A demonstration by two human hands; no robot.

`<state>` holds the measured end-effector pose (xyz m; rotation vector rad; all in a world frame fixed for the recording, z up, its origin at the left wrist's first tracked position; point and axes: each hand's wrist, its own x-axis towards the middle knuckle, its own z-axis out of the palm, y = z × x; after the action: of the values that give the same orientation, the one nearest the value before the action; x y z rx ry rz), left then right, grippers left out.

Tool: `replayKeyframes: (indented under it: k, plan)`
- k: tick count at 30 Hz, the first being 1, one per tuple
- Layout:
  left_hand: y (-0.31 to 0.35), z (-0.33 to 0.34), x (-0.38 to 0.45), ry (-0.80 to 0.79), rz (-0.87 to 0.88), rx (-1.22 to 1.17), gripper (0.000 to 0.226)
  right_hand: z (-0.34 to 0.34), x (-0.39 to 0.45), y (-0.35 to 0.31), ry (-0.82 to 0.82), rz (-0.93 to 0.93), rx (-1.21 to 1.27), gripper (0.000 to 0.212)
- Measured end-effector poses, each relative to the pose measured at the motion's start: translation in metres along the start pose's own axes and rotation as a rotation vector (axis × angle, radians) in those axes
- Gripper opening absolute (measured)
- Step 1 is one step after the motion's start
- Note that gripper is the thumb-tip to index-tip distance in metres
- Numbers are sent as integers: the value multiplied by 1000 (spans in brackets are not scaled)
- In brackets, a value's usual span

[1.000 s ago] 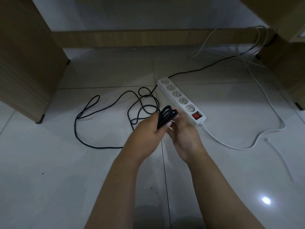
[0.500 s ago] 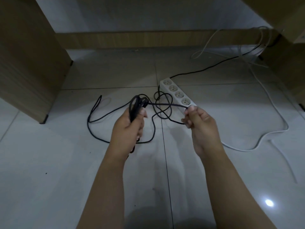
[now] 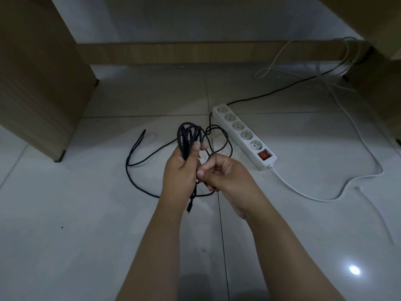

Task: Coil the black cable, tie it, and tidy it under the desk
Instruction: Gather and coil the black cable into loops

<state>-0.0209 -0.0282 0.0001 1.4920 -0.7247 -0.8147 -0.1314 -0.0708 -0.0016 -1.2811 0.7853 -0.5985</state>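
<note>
A: Changed since half a second ago? Hands closed back in at frame centre. Right hand [image 3: 225, 177], earlier stretched out right with a strand pulled taut, now tucked just beside the left hand [image 3: 181, 170]. Loose slack on the floor pulled shorter at centre left.

B: Grips?

A: Left fist wrapped around the black cable [image 3: 187, 137], thumb pressed across the bundle. Several loops standing up out of the top of that fist, a short tail with a plug end hanging below the wrist. Right fingers curled and pinched on one strand of the same cable, low beside the left palm.

B: Rest of the cable?

A: Trailing down to the tiled floor [image 3: 86, 213]: one long bend at centre left, a few loops between the hands and the white power strip [image 3: 243, 135], then running off toward the upper right, under the desk [image 3: 43, 83].

B: Surroundings?

A: Power strip lying diagonally right of centre, red switch at its near end, white cord [image 3: 314, 197] curving off to the right. More white wires bunched at upper right by the desk's far leg.
</note>
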Motion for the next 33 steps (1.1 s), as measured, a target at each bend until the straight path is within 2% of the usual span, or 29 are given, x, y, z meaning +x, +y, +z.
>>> replayKeyframes:
  k: [5, 9, 12, 15, 18, 24, 27, 30, 33]
  plan:
    - [-3, -4, 4, 97, -28, -116, 30, -6, 0, 2, 34, 40, -198, 11]
    - [4, 1, 2, 36, -37, -266, 53, -10, 1, 11, 47, 100, -353, 26]
    - [7, 1, 2, 39, -89, -422, 42, -11, 2, 16, 48, 120, -441, 29]
    - [5, -9, 5, 56, -125, -505, 40, -21, 2, 12, 137, 122, -506, 39]
    - [4, -21, 8, 56, -130, -495, 41, -30, 2, 7, 253, 84, -428, 46]
    - [-5, -47, 13, 79, -177, -350, 40, -50, 1, -3, 459, 3, -249, 40]
    - [-7, -40, 10, 43, -177, -289, 38, -45, 0, -7, 436, -60, -154, 37]
    - [-7, -17, 3, -95, -174, -135, 40, -24, 3, -9, 373, -41, -37, 30]
    - [-3, -4, -4, -247, -175, -46, 48, -11, 4, -10, 354, -57, -67, 27]
